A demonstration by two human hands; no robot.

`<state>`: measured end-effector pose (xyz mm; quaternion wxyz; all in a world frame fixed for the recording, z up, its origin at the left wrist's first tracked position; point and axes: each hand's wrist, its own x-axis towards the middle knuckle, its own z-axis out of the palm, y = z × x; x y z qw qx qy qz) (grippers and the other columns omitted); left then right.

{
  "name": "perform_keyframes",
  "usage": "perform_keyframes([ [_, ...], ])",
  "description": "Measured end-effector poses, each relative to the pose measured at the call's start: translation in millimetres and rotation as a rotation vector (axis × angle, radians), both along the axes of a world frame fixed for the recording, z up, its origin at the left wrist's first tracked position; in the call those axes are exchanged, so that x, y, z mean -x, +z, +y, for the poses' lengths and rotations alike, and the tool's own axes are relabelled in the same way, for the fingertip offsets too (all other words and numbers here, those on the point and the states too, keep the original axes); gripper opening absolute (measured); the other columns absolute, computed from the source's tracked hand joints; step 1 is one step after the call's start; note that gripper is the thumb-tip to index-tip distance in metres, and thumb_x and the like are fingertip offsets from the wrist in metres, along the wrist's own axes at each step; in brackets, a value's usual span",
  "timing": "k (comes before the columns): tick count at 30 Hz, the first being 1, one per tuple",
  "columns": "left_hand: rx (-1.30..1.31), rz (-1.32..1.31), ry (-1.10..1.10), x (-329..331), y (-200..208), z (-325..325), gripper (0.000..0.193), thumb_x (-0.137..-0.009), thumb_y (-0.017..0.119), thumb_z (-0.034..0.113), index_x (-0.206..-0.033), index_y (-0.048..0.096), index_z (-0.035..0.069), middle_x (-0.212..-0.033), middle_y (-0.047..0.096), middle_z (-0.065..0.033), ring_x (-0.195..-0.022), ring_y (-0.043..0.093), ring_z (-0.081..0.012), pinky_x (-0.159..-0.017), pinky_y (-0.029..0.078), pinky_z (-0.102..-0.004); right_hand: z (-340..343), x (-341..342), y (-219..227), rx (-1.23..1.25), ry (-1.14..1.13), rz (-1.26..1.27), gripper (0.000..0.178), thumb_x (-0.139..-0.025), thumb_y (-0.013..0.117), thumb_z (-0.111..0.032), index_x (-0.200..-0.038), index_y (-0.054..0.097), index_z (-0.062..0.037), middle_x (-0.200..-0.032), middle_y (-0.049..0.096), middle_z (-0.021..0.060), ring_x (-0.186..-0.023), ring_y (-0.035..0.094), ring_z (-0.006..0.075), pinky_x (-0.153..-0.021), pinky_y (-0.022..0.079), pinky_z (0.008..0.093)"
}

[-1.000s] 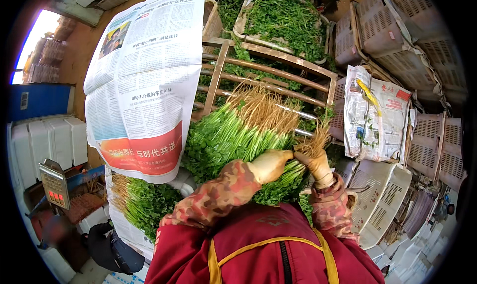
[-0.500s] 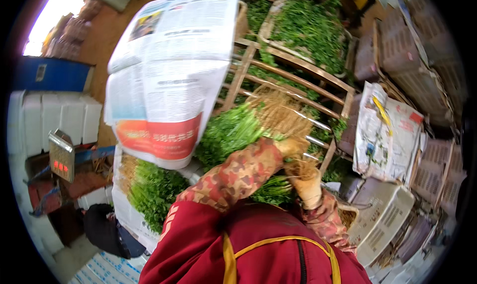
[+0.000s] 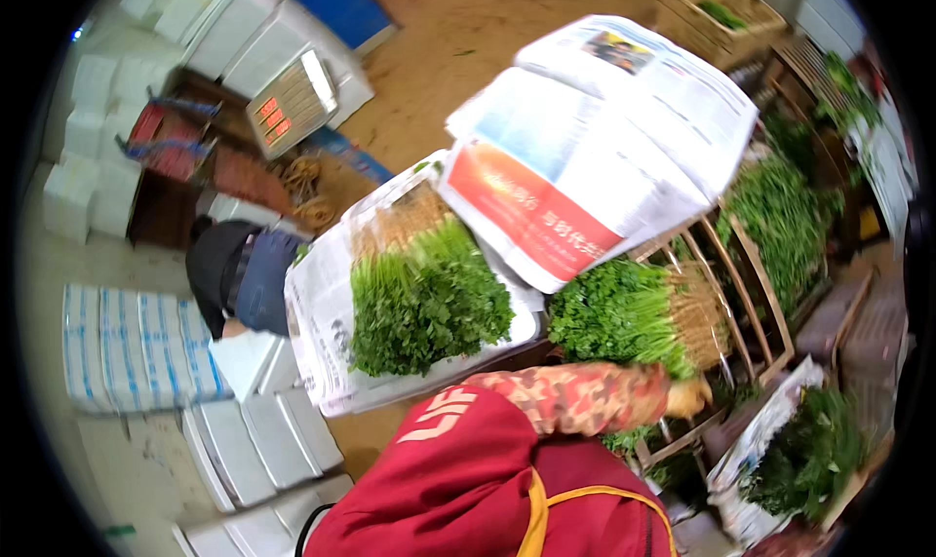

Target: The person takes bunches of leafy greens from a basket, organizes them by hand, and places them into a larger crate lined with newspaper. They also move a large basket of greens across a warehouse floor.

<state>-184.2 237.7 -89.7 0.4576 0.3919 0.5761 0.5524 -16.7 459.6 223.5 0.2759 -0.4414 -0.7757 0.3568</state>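
A bunch of leafy greens [image 3: 614, 313] with long tan roots [image 3: 697, 313] lies across a wooden slatted rack. At its near edge is my left hand [image 3: 689, 398], gloved in tan, fingers curled beside some stems; what they hold is hidden. Another bunch of dark greens [image 3: 801, 458] is at the lower right, over a white sack [image 3: 731, 494]. Only part of my right hand [image 3: 858, 484] shows beside that bunch, closed at its root end near the picture's rim. A larger pile of rooted greens [image 3: 429, 304] rests on newspaper [image 3: 317, 313] to the left.
Printed newspaper sheets [image 3: 624, 148] cover the far middle. Loose greens [image 3: 780, 226] fill a crate beyond the rack [image 3: 746, 304]. A digital scale display [image 3: 292, 104] stands far left, with white foam boxes [image 3: 258, 440] nearer. A crouching person [image 3: 244, 274] is at the left.
My view has swung left, shifting the scene rightward. My hands have come apart; the right one has moved out to the right with a bunch of greens, over the white sack.
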Motion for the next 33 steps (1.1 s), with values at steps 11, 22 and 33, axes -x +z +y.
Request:
perform_keyframes([
  [11,-0.157,0.547,0.402,116,281,-140,0.101,-0.073,0.075,0.037,-0.145,0.018,-0.006,-0.147,0.028,-0.0279,-0.138,0.027,-0.04,-0.114,0.023,-0.0463,11,95,-13,0.04,0.457,0.129,0.035,-0.096,0.053,-0.021,-0.124,0.054,0.0004,-0.115,0.058,0.005,-0.094,0.054,0.0129,-0.077,0.042,0.0251],
  [22,-0.031,0.277,0.642,150,332,-337,0.097,-0.066,0.072,0.019,-0.147,0.02,0.012,-0.094,0.063,-0.0257,-0.085,0.064,-0.0417,-0.076,0.051,-0.0441,-365,312,35,0.932,0.891,0.263,0.035,-0.094,0.052,-0.017,-0.123,0.046,0.0015,-0.107,0.052,0.0083,-0.091,0.053,0.0161,-0.082,0.044,0.0258],
  [33,0.316,-0.076,1.088,185,219,-661,0.062,-0.08,0.073,0.015,-0.133,0.045,0.0,-0.113,0.063,-0.0092,-0.102,0.058,-0.0159,-0.09,0.048,-0.032,-671,426,-79,0.988,1.384,-0.402,0.056,-0.083,0.071,-0.026,-0.127,0.048,0.0002,-0.105,0.061,0.0114,-0.098,0.058,0.0201,-0.08,0.047,0.0324],
])
